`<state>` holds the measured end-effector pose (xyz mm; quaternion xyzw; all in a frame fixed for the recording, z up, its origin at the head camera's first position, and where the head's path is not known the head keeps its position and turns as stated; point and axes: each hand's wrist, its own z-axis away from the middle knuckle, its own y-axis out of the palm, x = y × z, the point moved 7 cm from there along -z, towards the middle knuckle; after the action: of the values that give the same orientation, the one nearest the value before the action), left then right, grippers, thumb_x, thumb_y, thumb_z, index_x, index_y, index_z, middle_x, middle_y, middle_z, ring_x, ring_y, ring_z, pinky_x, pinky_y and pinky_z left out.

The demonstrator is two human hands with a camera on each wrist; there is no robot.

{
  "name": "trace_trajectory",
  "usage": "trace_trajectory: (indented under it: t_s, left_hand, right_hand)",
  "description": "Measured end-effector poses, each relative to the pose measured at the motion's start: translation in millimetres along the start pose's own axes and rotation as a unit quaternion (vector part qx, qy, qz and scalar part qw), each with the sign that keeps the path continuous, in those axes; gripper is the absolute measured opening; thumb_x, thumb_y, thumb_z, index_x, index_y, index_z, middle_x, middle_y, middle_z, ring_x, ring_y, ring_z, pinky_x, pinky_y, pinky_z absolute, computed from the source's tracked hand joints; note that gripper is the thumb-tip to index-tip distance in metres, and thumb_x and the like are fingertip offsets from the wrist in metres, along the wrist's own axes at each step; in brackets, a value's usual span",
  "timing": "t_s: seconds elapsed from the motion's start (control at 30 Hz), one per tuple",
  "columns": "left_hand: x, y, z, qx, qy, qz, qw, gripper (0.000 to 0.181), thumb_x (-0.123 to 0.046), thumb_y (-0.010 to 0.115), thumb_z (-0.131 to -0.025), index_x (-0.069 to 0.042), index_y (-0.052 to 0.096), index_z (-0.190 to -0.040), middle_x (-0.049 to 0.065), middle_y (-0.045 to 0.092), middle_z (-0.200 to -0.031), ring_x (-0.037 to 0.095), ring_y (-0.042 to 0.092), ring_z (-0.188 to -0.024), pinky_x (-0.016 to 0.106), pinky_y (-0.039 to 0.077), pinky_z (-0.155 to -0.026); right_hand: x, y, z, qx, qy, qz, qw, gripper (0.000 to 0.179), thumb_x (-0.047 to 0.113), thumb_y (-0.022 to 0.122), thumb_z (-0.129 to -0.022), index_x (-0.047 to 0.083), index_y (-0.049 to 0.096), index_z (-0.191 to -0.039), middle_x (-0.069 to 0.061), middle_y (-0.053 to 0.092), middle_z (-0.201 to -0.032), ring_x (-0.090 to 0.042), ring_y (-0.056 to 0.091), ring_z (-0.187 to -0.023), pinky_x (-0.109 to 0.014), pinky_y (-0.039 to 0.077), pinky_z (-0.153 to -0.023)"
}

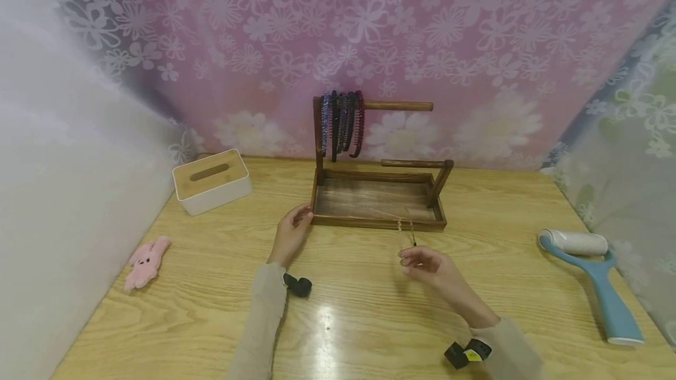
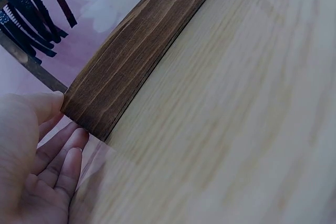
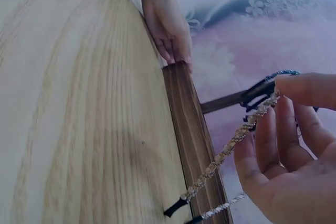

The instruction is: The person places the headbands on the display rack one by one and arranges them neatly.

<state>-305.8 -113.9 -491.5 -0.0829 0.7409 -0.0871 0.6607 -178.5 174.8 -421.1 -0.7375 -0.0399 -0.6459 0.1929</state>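
Observation:
My right hand (image 1: 430, 271) pinches a headband (image 3: 226, 150) between thumb and fingertips, in front of a dark wooden stand (image 1: 364, 223). Twisted and beaded in pale gold, the headband has black tips; in the right wrist view these point down past the stand's tray. In the head view it is thin and faint over the tray's front edge. My left hand (image 1: 293, 230) touches the tray's front left corner, thumb at its edge, the other fingers loosely bent beside it (image 2: 52, 166). Several dark, blue and red headbands (image 1: 343, 122) hang on the stand's upper bar, at its left end.
A lower bar (image 1: 414, 163) juts inward from the stand's right post. On the left are a white tissue box (image 1: 219, 192) with a wooden lid and a pink plush toy (image 1: 146, 263). A blue-handled lint roller (image 1: 607, 292) lies at the right. Floral cloth (image 1: 475, 75) stands behind the table.

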Motion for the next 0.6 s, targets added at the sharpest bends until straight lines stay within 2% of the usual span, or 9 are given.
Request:
trace_trajectory:
  t_s: [0.1, 0.23, 0.33, 0.47, 0.6]
  left_hand:
    - [-1.3, -0.1, 1.0, 0.002, -0.002, -0.002, 1.0000, 0.038, -0.019, 0.056, -0.100, -0.006, 0.056, -0.136, 0.017, 0.060, -0.131, 0.031, 0.057, -0.119, 0.044, 0.045, -0.107]
    - [-2.4, -0.7, 1.1, 0.003, -0.007, 0.000, 1.0000, 0.038, -0.019, 0.056, -0.100, -0.006, 0.056, -0.136, 0.017, 0.060, -0.131, 0.031, 0.056, -0.120, 0.044, 0.045, -0.107]
    - [-1.9, -0.7, 0.5, 0.002, -0.007, 0.002, 1.0000, 0.038, -0.019, 0.056, -0.100, -0.006, 0.056, -0.136, 0.017, 0.060, -0.131, 0.031, 0.056, -0.120, 0.044, 0.045, -0.107]
    - [0.0, -0.2, 0.0, 0.000, -0.005, 0.005, 1.0000, 0.038, -0.020, 0.057, -0.100, -0.007, 0.056, -0.136, 0.017, 0.060, -0.131, 0.031, 0.057, -0.119, 0.045, 0.045, -0.107]
    - [0.8, 1.3, 0.4, 0.000, -0.001, 0.014, 0.9999, 0.040, -0.020, 0.057, -0.100, -0.004, 0.055, -0.137, 0.019, 0.059, -0.133, 0.034, 0.056, -0.121, 0.047, 0.043, -0.108]
  right_hand:
    - [1, -9, 4.1, -0.041, -0.011, 0.000, 0.9991, 0.027, -0.002, 0.062, -0.091, 0.016, 0.065, -0.111, 0.017, 0.063, -0.100, 0.004, 0.058, -0.091, -0.015, 0.053, -0.079]
    - [2, -21, 8.6, -0.088, -0.010, -0.014, 0.9959, 0.025, -0.001, 0.062, -0.092, 0.011, 0.064, -0.113, 0.017, 0.064, -0.100, 0.002, 0.059, -0.093, -0.013, 0.052, -0.080]
    - [3, -31, 12.0, -0.118, -0.005, -0.022, 0.9928, 0.024, 0.000, 0.061, -0.094, 0.012, 0.063, -0.115, 0.018, 0.064, -0.104, 0.002, 0.060, -0.094, -0.012, 0.052, -0.081]
    - [6, -42, 16.7, -0.143, 0.005, -0.009, 0.9896, 0.029, 0.002, 0.060, -0.095, 0.022, 0.063, -0.115, 0.019, 0.063, -0.106, 0.002, 0.059, -0.097, -0.010, 0.049, -0.083]
    - [11, -53, 20.8, -0.159, 0.010, 0.006, 0.9872, 0.029, 0.003, 0.060, -0.095, 0.024, 0.063, -0.115, 0.019, 0.063, -0.105, 0.004, 0.058, -0.098, -0.008, 0.047, -0.084]
